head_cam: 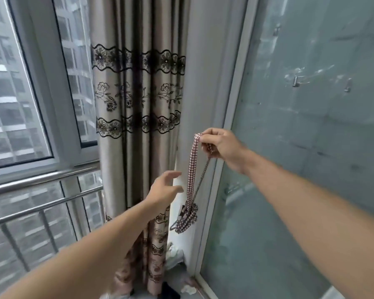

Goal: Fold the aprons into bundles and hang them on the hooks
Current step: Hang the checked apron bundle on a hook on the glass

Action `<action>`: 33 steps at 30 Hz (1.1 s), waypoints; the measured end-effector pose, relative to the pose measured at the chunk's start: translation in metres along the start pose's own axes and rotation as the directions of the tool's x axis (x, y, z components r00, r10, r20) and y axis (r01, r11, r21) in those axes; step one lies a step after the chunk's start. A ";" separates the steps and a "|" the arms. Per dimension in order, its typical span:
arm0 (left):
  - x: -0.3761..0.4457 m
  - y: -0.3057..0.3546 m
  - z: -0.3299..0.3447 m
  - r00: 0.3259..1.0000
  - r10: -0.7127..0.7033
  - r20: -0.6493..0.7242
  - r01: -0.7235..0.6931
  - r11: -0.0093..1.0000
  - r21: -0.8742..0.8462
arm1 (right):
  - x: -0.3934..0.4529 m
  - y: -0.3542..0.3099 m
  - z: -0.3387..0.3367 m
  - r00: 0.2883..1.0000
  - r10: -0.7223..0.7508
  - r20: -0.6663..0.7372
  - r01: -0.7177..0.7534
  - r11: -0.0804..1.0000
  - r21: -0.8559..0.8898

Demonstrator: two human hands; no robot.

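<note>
A red-and-white checked apron bundle (187, 219) dangles by its long strap loop (191, 167) in front of the white wall corner. My right hand (219, 147) pinches the top of that strap at about mid-height of the view. My left hand (164, 193) is just left of the strap, fingers spread and relaxed, holding nothing. Three small metal hooks sit on the glass panel at upper right: one hook (296, 81), a second hook (347, 86) beside it, and a higher hook (276, 31).
A beige curtain (136, 100) with dark lace bands hangs in the middle. A window (20, 93) with steel rails (41, 180) fills the left. A white door frame (229, 126) borders the glass panel (311, 169). Crumpled white scraps (188, 289) lie on the floor.
</note>
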State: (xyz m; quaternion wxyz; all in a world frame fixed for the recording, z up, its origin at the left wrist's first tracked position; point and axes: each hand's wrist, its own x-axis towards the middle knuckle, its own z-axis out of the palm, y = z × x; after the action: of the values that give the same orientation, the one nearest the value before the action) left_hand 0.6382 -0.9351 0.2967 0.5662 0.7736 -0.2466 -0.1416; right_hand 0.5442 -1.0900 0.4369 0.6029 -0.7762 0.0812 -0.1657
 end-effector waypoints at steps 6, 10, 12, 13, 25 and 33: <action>0.074 0.079 0.046 0.944 0.055 0.324 -0.023 0.994 -0.103 | 0.050 -0.025 -0.063 0.950 -0.032 -0.310 0.016 0.998 -0.054; 0.108 0.117 0.081 0.922 0.180 0.342 -0.090 0.961 -0.262 | 0.070 -0.043 -0.114 0.898 -0.090 -0.431 0.012 0.984 -0.181; 0.132 0.143 0.105 0.916 0.239 0.322 -0.167 0.958 -0.234 | 0.080 -0.051 -0.147 0.862 -0.138 -0.488 0.009 0.966 -0.257; 0.141 0.155 0.114 0.912 0.264 0.313 -0.202 0.955 -0.216 | 0.084 -0.054 -0.158 0.853 -0.149 -0.500 -0.004 0.957 -0.291; 0.241 0.295 0.202 0.878 0.457 0.146 -0.401 0.866 -0.297 | 0.111 -0.092 -0.295 0.833 -0.254 -0.492 -0.129 0.775 -0.619; 0.294 0.370 0.181 0.828 0.561 -0.006 -0.522 0.765 -0.377 | 0.149 -0.154 -0.319 0.812 -0.368 -0.453 -0.070 0.710 -0.701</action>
State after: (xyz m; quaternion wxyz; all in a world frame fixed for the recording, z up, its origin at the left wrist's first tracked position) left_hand 0.7125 -1.3284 0.6068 0.7015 0.5425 -0.4588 -0.0562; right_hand 0.5580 -1.3885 0.6781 0.2020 -0.8622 0.2444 -0.3951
